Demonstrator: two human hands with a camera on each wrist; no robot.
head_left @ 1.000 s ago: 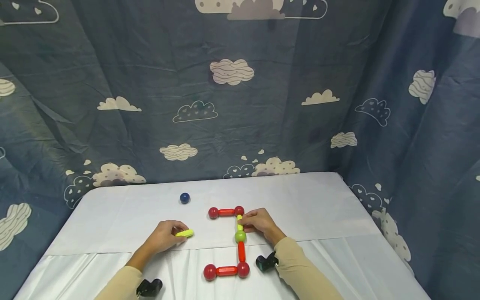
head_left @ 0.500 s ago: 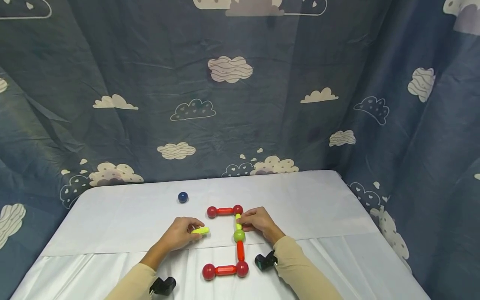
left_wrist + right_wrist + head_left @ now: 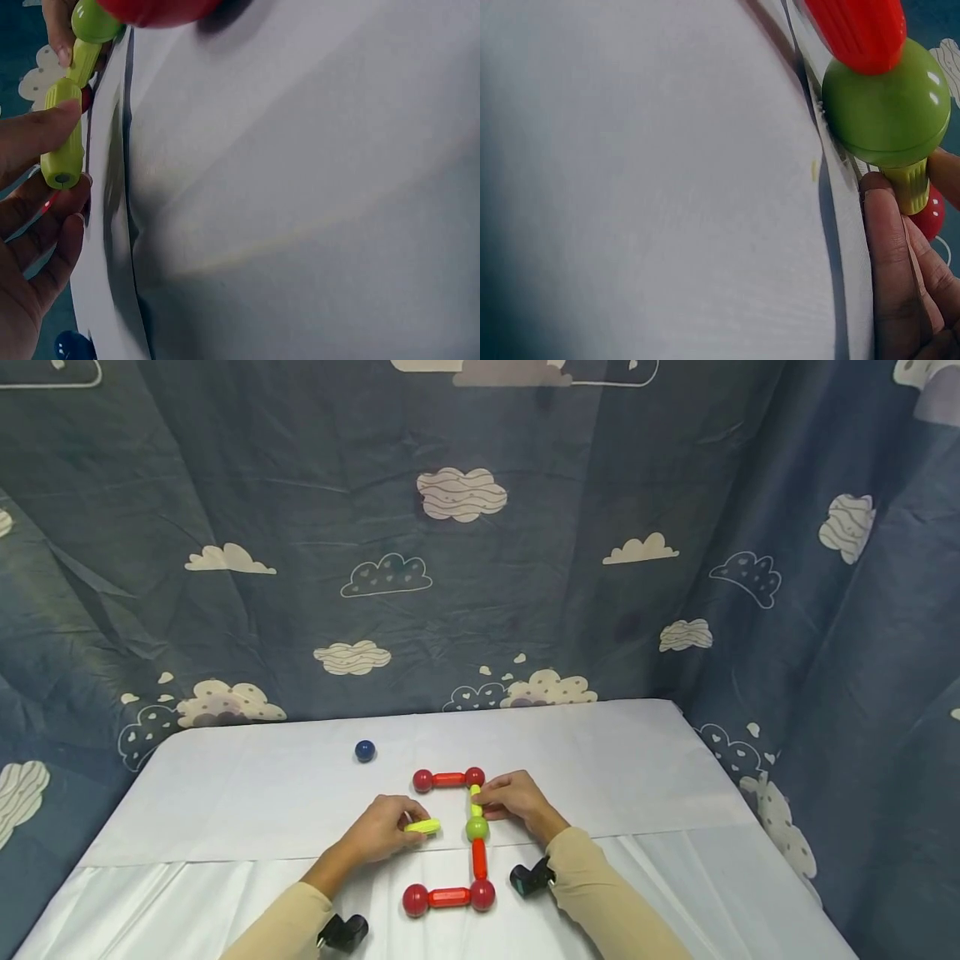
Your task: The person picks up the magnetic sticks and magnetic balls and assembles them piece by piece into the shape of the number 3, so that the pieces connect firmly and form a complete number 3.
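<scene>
My left hand pinches a loose yellow stick between thumb and fingers, its free end pointing at the green ball. A round dark end face of this stick shows in the left wrist view. On the other side my right hand pinches a second yellow stick, which joins the green ball to a red ball beyond it. From the green ball a red stick runs toward me to another red ball. Together the balls and sticks form a bracket-like figure lying on the table.
The figure's far arm is a red stick ending in a red ball; its near arm is a red stick with a red ball. A blue ball lies at the back left of the white-covered table.
My left hand has carried its yellow stick to the right, close to the green ball. The right hand keeps its grip on the other yellow stick, and the figure stays put.
</scene>
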